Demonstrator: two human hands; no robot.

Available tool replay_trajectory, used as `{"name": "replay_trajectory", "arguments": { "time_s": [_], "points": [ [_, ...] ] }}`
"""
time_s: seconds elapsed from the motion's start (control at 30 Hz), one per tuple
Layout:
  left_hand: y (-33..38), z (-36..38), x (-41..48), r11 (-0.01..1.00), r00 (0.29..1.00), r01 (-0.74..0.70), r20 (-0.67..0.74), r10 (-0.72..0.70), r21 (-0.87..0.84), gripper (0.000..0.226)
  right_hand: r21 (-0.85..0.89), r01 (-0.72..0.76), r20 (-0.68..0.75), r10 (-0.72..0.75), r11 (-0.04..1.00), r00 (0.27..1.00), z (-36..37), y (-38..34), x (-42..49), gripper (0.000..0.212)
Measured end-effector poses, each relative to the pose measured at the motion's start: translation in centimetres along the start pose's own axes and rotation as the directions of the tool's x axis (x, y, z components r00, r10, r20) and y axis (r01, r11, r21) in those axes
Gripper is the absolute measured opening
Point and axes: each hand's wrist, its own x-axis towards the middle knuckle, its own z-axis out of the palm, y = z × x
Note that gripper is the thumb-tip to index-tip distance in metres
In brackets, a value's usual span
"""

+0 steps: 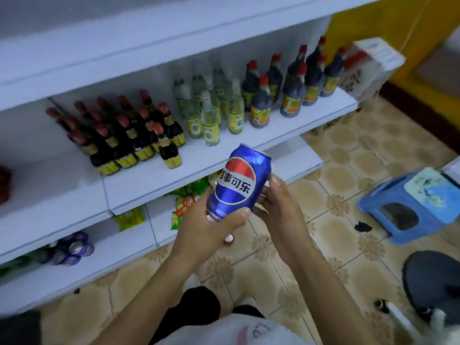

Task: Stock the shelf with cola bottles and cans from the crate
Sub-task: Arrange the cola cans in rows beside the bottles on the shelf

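Blue cola can was tilted near the middle of the view, with its top leaning toward 1 o'clock, in front of the white shelf. The left hand gripped its lower part from 7 o'clock with the thumb curled across the front; the other fingers were hidden behind the can. The right hand clasped its side from 4 o'clock. At 8 o'clock, on the lowest board, some blurred cans lay with unreadable labels. The dark bottles at 10 o'clock were smeared. A small round object below the left hand was too unclear to identify.
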Motion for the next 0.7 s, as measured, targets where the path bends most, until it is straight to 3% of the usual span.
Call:
{"name": "replay_trajectory", "arguments": {
  "time_s": [0.07,0.17,0.23,0.37,0.7],
  "points": [
    [2.0,-2.6,-0.1,0.969,0.975,-0.086,-0.182,0.131,0.233,0.056,-0.049,0.04,0.04,-0.038,0.998,0.998,1.8,-1.2,0.0,0.071],
    [4.5,-6.8,0.2,0.839,0.884,-0.156,-0.305,0.354,0.521,0.057,-0.099,0.119,0.16,-0.102,0.988,0.982,5.3,-2.9,-0.2,0.085],
    [5.8,-9.4,0.1,0.767,0.833,-0.121,-0.356,0.424,0.63,0.059,-0.124,0.199,0.266,-0.16,0.972,0.951,8.4,-4.2,-0.6,0.071],
    [6.8,-14.7,0.0,0.705,0.739,-0.102,-0.421,0.526,0.701,0.062,-0.116,0.319,0.402,-0.249,0.941,0.881,15.1,-6.4,-1.2,0.068],
    [8.8,-30.6,3.4,0.644,0.465,-0.117,-0.532,0.708,0.756,0.069,-0.092,0.519,0.513,-0.406,0.85,0.756,35.0,-10.0,2.0,0.059]
  ]
}}
